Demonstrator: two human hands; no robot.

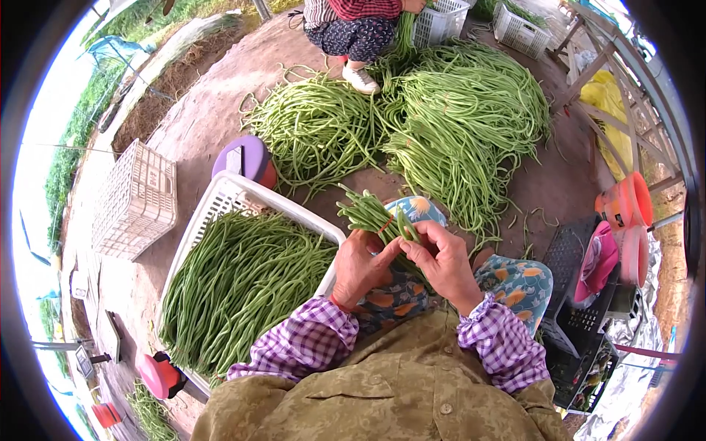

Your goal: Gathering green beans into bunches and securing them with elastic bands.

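Observation:
A bundle of green yardlong beans (367,212) is held over my lap, with a red band (387,223) around it close to one end. My left hand (361,267) is closed around the bundle just below the band. The thumb and fingers of my right hand (444,262) pinch a few bean ends (407,225) at the bundle's right side. The bundle's lower part is largely hidden behind my hands. To the left of my left hand stands a white plastic crate (190,242) filled with darker green long beans (248,286).
Loose yardlong beans (325,129) and a larger heap with banded bundles (469,127) lie ahead on the dirt floor. Beyond them a person (353,33) sits near white crates (441,22). A purple-topped stool (253,157) and stacked crates (138,198) stand left; black crates (573,259) and orange buckets (623,204) right.

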